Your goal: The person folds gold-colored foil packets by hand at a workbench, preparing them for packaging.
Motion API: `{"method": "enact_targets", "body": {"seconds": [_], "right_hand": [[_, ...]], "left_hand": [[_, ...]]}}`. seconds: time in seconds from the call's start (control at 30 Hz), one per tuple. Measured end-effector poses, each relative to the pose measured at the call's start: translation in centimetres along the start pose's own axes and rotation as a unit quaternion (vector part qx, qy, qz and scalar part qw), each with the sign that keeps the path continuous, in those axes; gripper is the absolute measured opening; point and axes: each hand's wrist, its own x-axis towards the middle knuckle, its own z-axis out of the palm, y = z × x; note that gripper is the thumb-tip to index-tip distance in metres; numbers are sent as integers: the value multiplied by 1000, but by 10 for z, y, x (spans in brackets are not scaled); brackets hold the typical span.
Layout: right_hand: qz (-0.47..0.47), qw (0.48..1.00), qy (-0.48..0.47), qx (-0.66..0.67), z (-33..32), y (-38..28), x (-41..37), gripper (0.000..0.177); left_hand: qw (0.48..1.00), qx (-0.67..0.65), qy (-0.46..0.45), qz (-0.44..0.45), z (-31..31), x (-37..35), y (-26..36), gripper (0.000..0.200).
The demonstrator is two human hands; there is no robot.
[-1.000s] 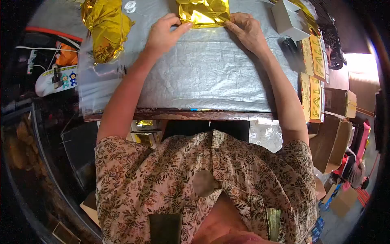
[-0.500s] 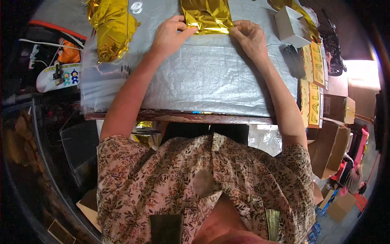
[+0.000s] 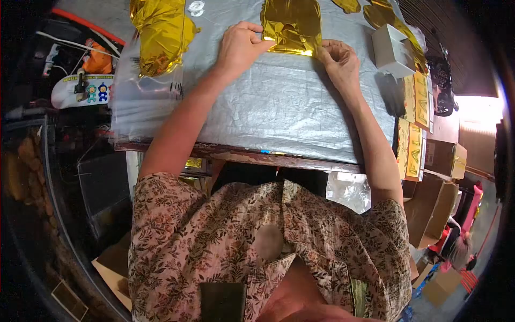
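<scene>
The letters "FAL" can be read on a yellow card (image 3: 413, 149) at the right edge of the desk (image 3: 279, 112). Print on the white pack (image 3: 80, 92) at the left is too small to be read.

1. Gold foil sheet (image 3: 292, 24): shiny metallic gold, with bright glints along its creases.
2. Crumpled foil (image 3: 161, 32): the same gleaming gold.
3. Table cover (image 3: 279, 112): plain, pale silver-grey.
4. Blouse (image 3: 214, 241): cream ground, brown and rust floral print.
5. Small box (image 3: 394, 51): off-white.
6. Cards (image 3: 413, 150): yellow, darker lettering.
7. Carton (image 3: 434, 209): plain brown.
</scene>
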Motion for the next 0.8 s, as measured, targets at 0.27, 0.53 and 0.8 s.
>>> {"method": "enact_targets", "body": {"seconds": [0.27,0.53,0.8], "right_hand": [[-43,997,7,-65,-1,1,0,18],[-95,986,36,-134,2,-3,-4,21],[-68,984,23,-161,3,-1,-6,25]], "left_hand": [[1000,-8,13,14,3,-4,-3,39],[1000,3,23,13,0,-7,-2,35],[993,87,12,81,-12,0,-2,40]]}}
